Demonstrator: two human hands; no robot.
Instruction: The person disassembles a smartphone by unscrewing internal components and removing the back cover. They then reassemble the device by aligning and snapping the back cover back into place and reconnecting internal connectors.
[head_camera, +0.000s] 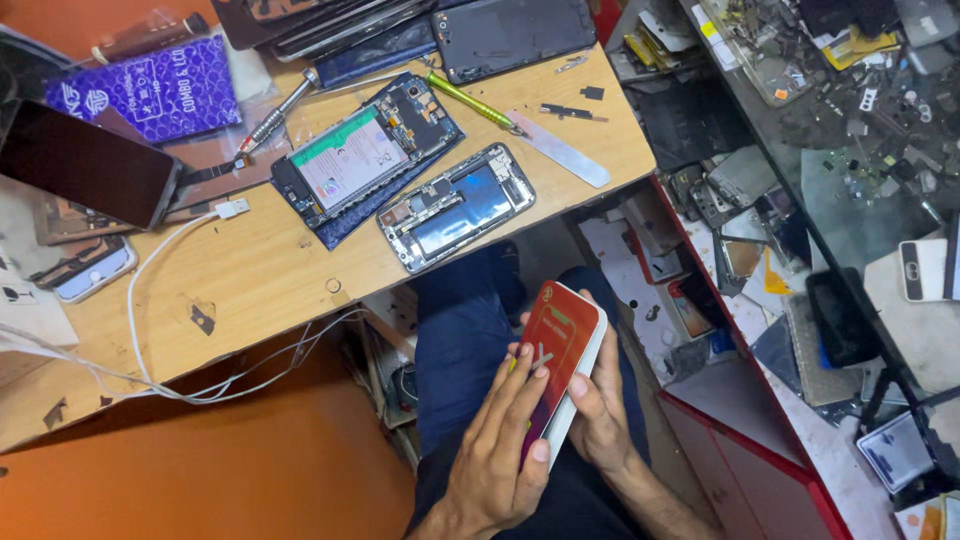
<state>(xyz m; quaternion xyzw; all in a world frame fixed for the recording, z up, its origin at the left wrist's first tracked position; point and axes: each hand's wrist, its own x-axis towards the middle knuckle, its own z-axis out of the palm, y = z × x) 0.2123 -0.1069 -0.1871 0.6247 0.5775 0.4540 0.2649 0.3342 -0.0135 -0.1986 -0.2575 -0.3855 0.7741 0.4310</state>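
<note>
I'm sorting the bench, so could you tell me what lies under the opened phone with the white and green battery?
A dark blue mat lies under the opened phone, its edge showing along the phone's lower side on the wooden table. Anything beneath the phone's middle is covered.

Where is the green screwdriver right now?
In the head view, the green screwdriver lies at the far right of the wooden table, between an opened phone and a flat metal tool.
</note>
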